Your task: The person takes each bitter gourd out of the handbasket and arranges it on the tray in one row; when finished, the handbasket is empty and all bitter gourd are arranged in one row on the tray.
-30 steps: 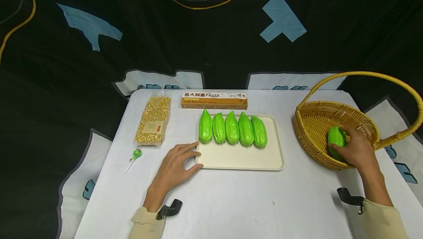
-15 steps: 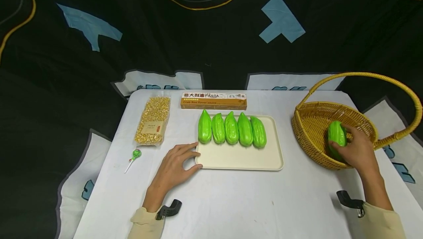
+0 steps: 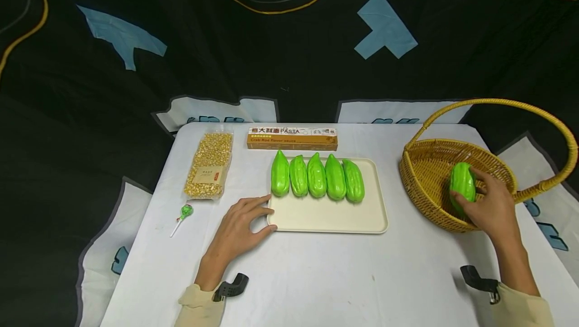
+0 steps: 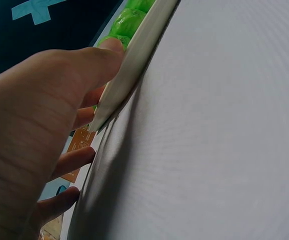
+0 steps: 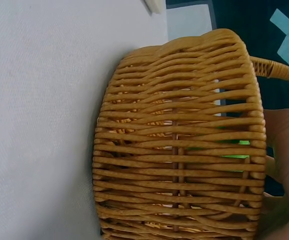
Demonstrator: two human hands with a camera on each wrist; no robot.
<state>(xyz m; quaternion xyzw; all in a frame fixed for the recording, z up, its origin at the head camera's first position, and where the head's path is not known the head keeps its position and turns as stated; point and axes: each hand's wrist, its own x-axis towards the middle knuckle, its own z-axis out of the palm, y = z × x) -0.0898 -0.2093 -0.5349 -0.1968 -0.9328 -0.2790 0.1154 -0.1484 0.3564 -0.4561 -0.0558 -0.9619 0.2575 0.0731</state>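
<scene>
My left hand [image 3: 239, 229] lies at the left end of a cream rectangular tray [image 3: 330, 219], fingers spread and fingertips touching its edge. In the left wrist view the thumb [image 4: 112, 50] touches the tray's rim. Several glossy green ribbed gourds [image 3: 317, 175] lie side by side along the tray's far half. My right hand [image 3: 493, 204] reaches into a yellow wicker basket [image 3: 422, 191] and grips another green ribbed gourd [image 3: 462, 184] between thumb and fingers. In the right wrist view the basket's woven wall [image 5: 179, 145] hides most of that gourd.
A pasta box [image 3: 292, 138] lies behind the tray. To the left are a clear bag of corn kernels [image 3: 209, 164] and a green lollipop [image 3: 184, 212]. The tall basket handle [image 3: 511, 101] arches over the basket. Black cloth hangs behind the white table [image 3: 325, 277].
My right hand has lifted the gourd slightly inside the basket. The left hand keeps its place at the tray.
</scene>
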